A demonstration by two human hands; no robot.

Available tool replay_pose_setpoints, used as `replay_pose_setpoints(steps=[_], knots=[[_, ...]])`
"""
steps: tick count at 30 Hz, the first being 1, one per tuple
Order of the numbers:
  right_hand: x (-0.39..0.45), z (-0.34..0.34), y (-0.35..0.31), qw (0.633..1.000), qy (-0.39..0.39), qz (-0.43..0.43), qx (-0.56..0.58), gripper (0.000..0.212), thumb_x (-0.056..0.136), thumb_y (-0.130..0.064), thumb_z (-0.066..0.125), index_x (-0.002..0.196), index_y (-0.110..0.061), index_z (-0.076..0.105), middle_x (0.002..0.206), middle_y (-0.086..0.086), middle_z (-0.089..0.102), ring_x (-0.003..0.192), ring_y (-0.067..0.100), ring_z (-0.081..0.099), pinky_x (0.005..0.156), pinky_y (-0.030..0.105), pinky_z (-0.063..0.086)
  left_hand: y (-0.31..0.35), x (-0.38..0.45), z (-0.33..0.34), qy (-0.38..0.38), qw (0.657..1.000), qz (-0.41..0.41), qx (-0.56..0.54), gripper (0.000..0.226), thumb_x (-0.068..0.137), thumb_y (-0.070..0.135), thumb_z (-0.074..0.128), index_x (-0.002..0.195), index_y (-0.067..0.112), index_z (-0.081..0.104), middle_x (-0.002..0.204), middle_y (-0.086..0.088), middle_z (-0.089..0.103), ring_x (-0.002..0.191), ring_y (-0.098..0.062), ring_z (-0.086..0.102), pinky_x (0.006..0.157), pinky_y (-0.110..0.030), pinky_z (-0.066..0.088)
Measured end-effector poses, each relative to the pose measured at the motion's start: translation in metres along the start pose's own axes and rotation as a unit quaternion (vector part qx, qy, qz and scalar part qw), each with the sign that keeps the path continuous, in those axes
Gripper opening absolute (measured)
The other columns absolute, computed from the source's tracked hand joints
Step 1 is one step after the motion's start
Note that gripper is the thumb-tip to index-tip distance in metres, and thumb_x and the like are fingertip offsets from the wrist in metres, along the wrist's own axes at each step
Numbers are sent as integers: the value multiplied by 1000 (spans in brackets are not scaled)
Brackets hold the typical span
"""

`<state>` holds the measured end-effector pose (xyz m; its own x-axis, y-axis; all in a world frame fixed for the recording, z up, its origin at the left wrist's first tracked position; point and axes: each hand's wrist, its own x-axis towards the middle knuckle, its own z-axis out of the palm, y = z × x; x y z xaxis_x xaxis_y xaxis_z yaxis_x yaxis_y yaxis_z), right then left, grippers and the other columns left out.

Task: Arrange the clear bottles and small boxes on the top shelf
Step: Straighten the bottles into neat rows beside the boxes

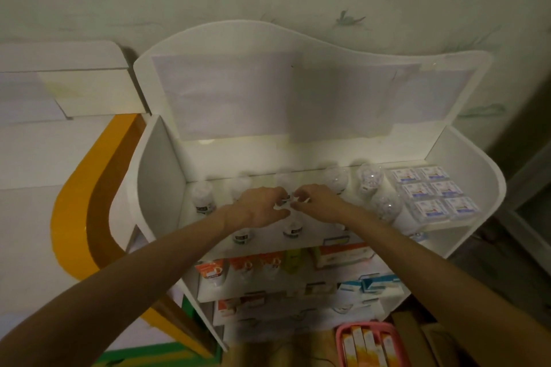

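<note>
A clear bottle [288,188], left of the small boxes [432,191], was pinched by left hand [262,207] and right hand [319,202]; judged light, slippery, best gripped mid-body.

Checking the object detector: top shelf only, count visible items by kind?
Clear bottles: 9 at least partly visible; the hands may hide more
Small boxes: 6, in a block at the shelf's right end
Total: 15 visible
</note>
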<state>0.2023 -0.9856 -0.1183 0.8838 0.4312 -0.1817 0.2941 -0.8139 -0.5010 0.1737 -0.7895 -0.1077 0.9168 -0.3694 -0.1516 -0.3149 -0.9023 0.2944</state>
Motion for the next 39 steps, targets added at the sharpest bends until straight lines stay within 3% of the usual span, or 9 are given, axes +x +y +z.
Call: replay_pose_setpoints(steps=[3,8,12,15,21,24,27,34,39], knots=[[-7,1,-7,1000,-16,10,2,41,99,-43,49,97,-7,70,89,12,70,81,28,67,73,40,52,1,1,0,-23,1000,-3,3,44,96,50,51,128,20,56,124,-1,64,105,-21,62,88,-35,51],[-14,10,-10,999,8,9,30,40,101,-39,48,87,-9,70,81,11,69,76,27,66,69,37,50,0,-1,0,-35,999,-16,-26,49,96,48,54,135,17,54,126,-1,64,108,-21,62,90,-34,51],[-11,10,-9,999,14,7,30,36,100,-38,50,101,-10,72,95,10,72,86,25,66,78,37,52,0,-7,-4,15,999,-9,-26,42,94,46,58,127,20,59,120,3,67,104,-16,63,86,-31,51],[-3,2,-9,994,99,19,43,38,97,-42,54,117,-14,69,115,4,70,101,19,64,86,31,50,-10,-10,-18,103,994,-21,-34,33,94,42,58,120,23,64,114,5,69,100,-15,65,84,-30,52],[32,-13,-25,992,115,18,49,66,92,-43,61,146,-15,37,148,7,43,130,25,47,103,36,40,-53,-5,-45,132,984,-110,39,51,89,38,62,134,18,53,140,-5,48,122,-26,50,97,-40,46],[52,-11,-30,996,73,46,34,80,86,-50,67,148,-13,33,148,10,42,131,28,47,102,39,42,-67,-4,-45,117,981,-135,73,60,86,43,64,139,18,48,142,-6,45,123,-28,49,98,-42,47],[61,-5,-31,997,54,49,8,74,84,-51,68,142,-12,42,139,9,52,122,27,52,95,36,44,-75,-3,-43,92,982,-156,60,68,86,49,65,143,19,43,143,-6,47,124,-27,51,98,-40,47],[65,0,-27,997,56,44,33,65,84,-41,70,139,-14,48,138,6,54,122,24,53,98,34,44,-77,-3,-30,89,985,-144,22,52,91,44,59,135,19,51,132,-3,60,117,-24,57,96,-35,46],[60,-1,-30,997,32,50,40,76,87,-40,67,148,-10,32,147,12,45,127,28,48,97,33,41,-76,-8,-32,88,987,-131,16,56,92,42,59,140,18,46,143,-4,50,121,-25,55,97,-37,47]])
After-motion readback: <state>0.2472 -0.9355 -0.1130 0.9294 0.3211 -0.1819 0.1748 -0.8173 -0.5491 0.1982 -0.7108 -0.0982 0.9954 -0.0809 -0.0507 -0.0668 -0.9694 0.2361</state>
